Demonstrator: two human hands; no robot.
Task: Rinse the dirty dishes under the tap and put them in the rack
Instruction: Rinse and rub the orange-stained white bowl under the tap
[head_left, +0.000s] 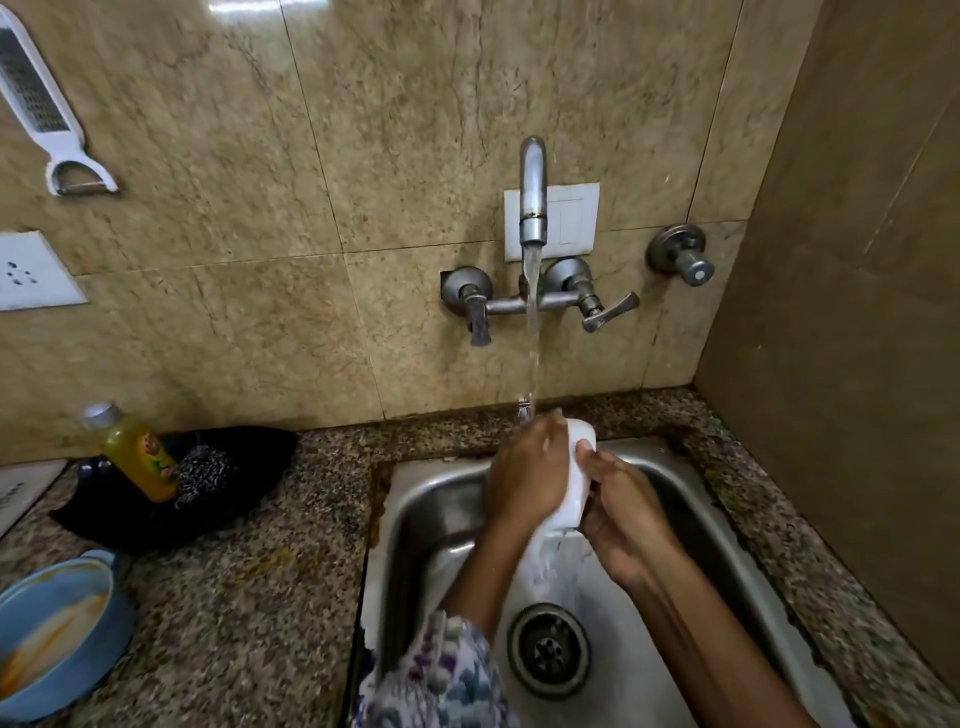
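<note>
Hands (571, 483) grip half-hidden white dish (579, 483), blurred

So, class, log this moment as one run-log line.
step: rinsing | item: white dish | hands: left hand and right hand both grip it | tap: running | blue bowl: dirty, on counter

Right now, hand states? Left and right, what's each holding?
Left hand: closed, grips the white dish under the running water.
Right hand: closed on the same white dish, thumb over its edge.
</note>
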